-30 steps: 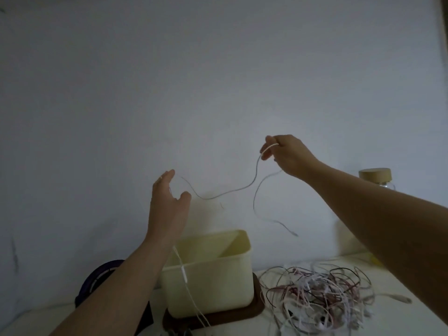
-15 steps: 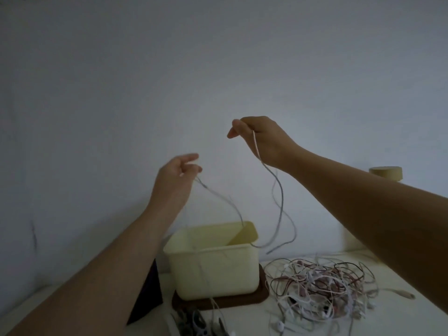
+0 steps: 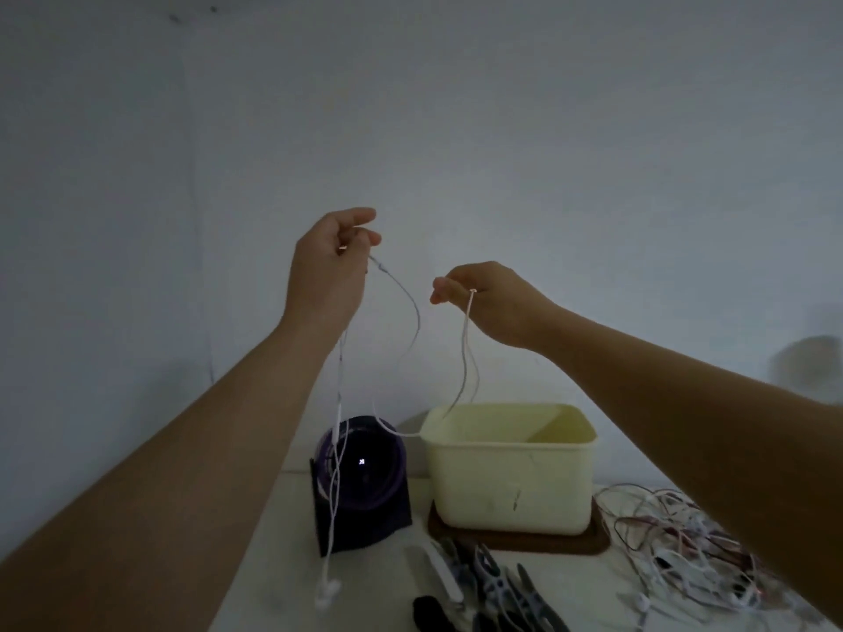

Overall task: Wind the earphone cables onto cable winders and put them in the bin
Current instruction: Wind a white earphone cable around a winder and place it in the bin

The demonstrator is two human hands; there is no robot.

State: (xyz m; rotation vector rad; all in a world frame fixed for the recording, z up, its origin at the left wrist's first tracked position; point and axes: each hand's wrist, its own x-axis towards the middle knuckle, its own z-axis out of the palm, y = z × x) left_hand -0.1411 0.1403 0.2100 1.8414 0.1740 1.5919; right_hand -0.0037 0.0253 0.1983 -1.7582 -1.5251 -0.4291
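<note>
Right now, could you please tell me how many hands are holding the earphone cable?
2. The left hand pinches the earphone cable higher up; the right hand pinches it lower, strands hanging toward the cream bin.

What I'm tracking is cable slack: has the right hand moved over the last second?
Yes. The right hand came down and left: earlier up right of the bin, now lower, above it.

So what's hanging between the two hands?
Just slack earphone cable, drooping from the left hand and the right hand toward the bin, in the head view.
</note>
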